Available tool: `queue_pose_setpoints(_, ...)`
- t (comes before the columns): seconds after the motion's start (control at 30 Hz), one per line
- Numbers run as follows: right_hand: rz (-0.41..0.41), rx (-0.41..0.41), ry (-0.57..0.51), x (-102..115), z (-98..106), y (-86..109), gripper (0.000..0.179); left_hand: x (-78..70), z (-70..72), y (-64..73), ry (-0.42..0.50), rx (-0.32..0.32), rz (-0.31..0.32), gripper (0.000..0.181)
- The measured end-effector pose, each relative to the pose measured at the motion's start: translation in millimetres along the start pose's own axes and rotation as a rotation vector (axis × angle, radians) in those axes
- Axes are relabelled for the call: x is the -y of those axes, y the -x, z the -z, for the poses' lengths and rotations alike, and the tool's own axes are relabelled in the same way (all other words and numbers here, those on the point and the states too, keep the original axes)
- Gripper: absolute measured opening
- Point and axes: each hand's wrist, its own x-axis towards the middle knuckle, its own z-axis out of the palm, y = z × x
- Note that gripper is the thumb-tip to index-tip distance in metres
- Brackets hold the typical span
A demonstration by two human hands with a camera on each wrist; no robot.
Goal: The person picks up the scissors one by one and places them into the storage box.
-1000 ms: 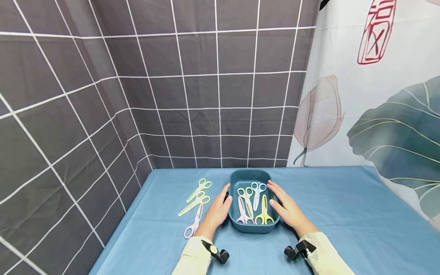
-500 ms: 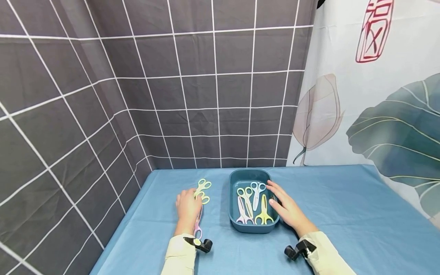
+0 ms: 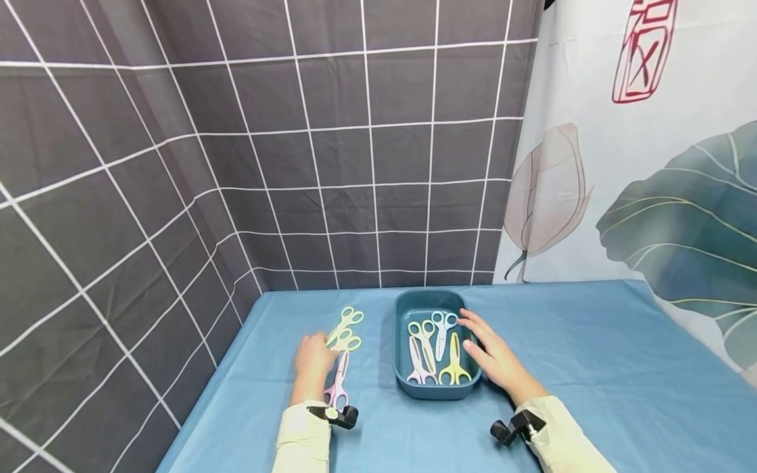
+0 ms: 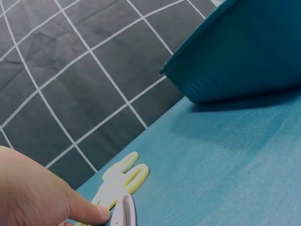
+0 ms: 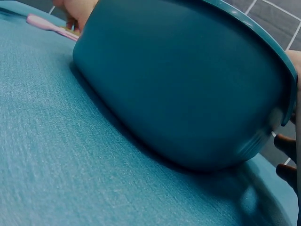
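My left hand (image 3: pixel 313 358) is at the blades of a yellow-green pair of scissors (image 3: pixel 349 341). In the left wrist view its thumb touches the blade and appears to pinch it against the fingers, which are mostly hidden. Another yellow-green pair (image 3: pixel 352 316) lies partly overlapped just behind. Beside the hand lies a pink-and-white pair of scissors (image 3: pixel 338 384), its handles towards me. My right hand (image 3: pixel 497 355) rests with fairly straight fingers against the right side of a dark teal tub (image 3: pixel 434 392), the thumb at the rim.
Inside the tub lie several scissors: a pink-and-white pair (image 3: pixel 416 364), a pale yellow-green pair (image 3: pixel 426 345), a light blue pair (image 3: pixel 441 335) and a yellow pair (image 3: pixel 454 364). A blue cloth (image 3: pixel 591 368) covers the table. Grey gridded fabric (image 3: pixel 355 164) hangs behind and at left.
My left hand has left the tub's left side and moved left to the yellow-green scissors. The pink-and-white scissors on the cloth have turned a little. The right hand stays at the tub.
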Motion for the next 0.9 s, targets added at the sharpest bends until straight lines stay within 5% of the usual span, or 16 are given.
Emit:
queue_pose_setpoints(0.33, -0.020, 0.009, -0.017, -1.5, -0.5, 0.1, 0.040, -2.6, 8.7, 3.9, 0.054, 0.119, 0.065, 0.045)
queue_pose_setpoints(0.53, -0.010, 0.002, -0.025, -3.0, -1.2, -0.1, 0.036, -6.4, 14.2, 6.9, 0.063, 0.171, 0.029, 0.053)
queue_pose_setpoints(0.9, -0.027, 0.004, -0.015, -4.7, -2.5, -0.9, 0.032, -6.6, 20.1, 4.6, -0.021, 0.196, 0.011, 0.013)
